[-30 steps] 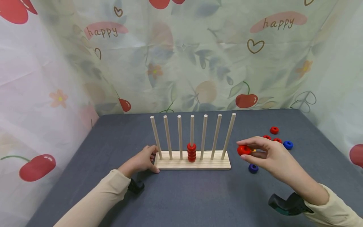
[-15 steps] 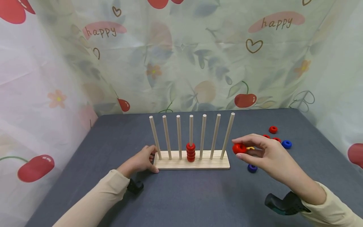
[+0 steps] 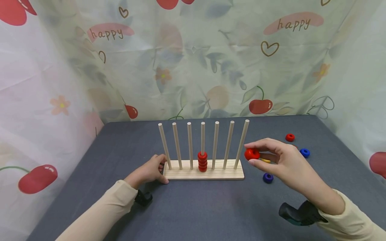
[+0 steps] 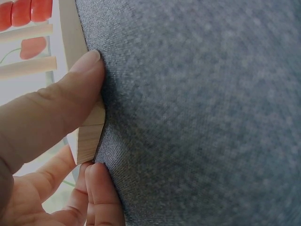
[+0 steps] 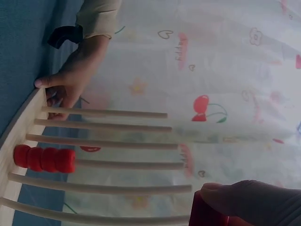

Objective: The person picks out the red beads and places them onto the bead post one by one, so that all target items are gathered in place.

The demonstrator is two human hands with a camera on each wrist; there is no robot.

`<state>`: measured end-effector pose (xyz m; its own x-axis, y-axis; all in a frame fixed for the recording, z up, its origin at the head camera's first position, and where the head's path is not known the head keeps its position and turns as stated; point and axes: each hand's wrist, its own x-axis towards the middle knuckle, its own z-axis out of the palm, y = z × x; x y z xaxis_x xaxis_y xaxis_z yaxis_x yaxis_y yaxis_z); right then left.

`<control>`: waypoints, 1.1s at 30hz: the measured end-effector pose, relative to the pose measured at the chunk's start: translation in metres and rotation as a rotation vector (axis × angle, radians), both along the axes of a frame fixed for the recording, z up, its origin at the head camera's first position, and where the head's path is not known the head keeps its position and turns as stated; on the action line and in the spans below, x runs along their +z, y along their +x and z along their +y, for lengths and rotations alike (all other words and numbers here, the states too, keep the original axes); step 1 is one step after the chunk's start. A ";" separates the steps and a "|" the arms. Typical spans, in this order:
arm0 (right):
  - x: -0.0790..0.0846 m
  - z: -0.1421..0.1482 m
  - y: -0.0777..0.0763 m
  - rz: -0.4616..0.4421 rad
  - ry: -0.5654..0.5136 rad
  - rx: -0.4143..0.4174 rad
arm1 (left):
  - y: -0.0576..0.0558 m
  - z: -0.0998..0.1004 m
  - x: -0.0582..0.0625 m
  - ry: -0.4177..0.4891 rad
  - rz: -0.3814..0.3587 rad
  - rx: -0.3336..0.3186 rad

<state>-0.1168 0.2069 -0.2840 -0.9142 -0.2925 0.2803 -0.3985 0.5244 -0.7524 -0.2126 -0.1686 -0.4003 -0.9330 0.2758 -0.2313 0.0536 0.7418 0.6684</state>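
A wooden peg rack (image 3: 181, 174) with several upright pegs stands mid-table. Red beads (image 3: 202, 164) are stacked on its middle peg. My left hand (image 3: 150, 170) grips the left end of the base; in the left wrist view the thumb (image 4: 82, 77) lies along its front edge and the fingers bend against the end. Just right of the rack, my right hand (image 3: 284, 162) pinches a red bead (image 3: 251, 154) between thumb and fingertips, raised near the rightmost peg. In the right wrist view that bead (image 5: 204, 211) shows at the bottom edge, partly covered by the thumb.
Loose beads lie on the grey table right of the rack: a dark blue one (image 3: 268, 177), a yellow one (image 3: 265, 161) partly behind my right hand, a blue one (image 3: 305, 153) and a red one (image 3: 290, 137). A patterned curtain (image 3: 193, 67) surrounds the table's back and sides.
My right hand has carried the red bead leftward and slightly up, closer to the rack's right end. The left hand keeps its grip, and the stacked beads stay as they were.
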 end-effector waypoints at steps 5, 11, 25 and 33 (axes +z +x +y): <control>0.005 0.002 0.000 0.065 -0.044 0.005 | 0.000 0.000 0.000 0.000 0.001 0.000; 0.010 0.003 -0.002 0.121 -0.037 -0.001 | 0.000 0.000 0.001 -0.002 -0.001 -0.002; 0.027 -0.010 -0.008 0.068 -0.047 0.003 | 0.000 0.001 0.000 -0.006 -0.006 0.000; 0.036 -0.020 -0.012 0.121 -0.093 0.047 | 0.000 0.001 0.001 -0.017 -0.004 0.003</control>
